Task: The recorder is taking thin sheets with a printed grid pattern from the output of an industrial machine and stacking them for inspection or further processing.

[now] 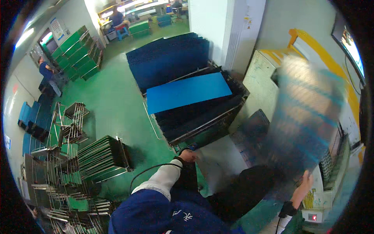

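Observation:
A large panel [307, 113], smeared by motion, stands tilted on the right. It looks see-through grey with blue stripes across it. My right hand [305, 185], with a black band at the wrist, is closed on its lower edge. My left hand [188, 155] is at the near corner of a cart stacked with dark sheets [198, 113], beside a grey board [220, 158]. Its fingers look curled, but what they hold is hidden. A bright blue sheet [189, 93] lies on top of the dark stack. From my left wrist band a black cord [150, 169] loops back along the sleeve.
A cream machine [259, 76] with a yellow frame stands at the right, next to a white pillar [224, 27]. Metal racks with green panels [101, 158] fill the lower left. Green crates [78, 54] are piled farther back, near a standing person [47, 74]. Another person [117, 19] sits beyond.

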`<control>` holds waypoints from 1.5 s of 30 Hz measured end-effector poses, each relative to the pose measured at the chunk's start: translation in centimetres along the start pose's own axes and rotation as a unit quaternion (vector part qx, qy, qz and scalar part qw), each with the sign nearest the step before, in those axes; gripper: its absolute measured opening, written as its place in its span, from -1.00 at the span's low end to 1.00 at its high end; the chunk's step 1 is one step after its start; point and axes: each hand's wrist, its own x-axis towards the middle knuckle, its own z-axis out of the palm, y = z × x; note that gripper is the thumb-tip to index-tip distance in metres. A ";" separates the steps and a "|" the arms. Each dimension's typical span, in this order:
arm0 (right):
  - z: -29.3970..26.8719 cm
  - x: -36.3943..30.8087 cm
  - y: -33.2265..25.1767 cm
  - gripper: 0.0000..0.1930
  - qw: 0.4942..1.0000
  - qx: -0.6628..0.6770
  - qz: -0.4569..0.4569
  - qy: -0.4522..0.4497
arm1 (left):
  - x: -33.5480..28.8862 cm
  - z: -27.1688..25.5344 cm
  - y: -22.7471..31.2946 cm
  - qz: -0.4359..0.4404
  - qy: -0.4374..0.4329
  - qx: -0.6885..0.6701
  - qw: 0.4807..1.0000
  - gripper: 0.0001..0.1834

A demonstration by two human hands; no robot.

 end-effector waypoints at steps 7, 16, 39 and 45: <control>-1.9 0.6 -5.6 -0.60 0.894 -0.399 -0.198 0.040 | 0.1 0.3 2.1 0.067 0.009 -0.200 0.978 -0.75; 5.8 -0.7 -4.5 -0.81 0.906 0.403 0.133 -0.004 | -0.6 -0.7 2.9 0.072 0.052 -0.135 0.987 -0.75; 9.0 5.9 -3.6 -0.72 0.863 0.455 0.208 -0.074 | -0.2 -1.5 3.5 0.149 0.057 0.006 0.987 -0.80; 9.0 8.3 -2.8 -0.70 0.852 0.474 0.220 -0.030 | 0.2 -1.2 4.9 -0.093 -0.047 -0.279 0.954 -0.72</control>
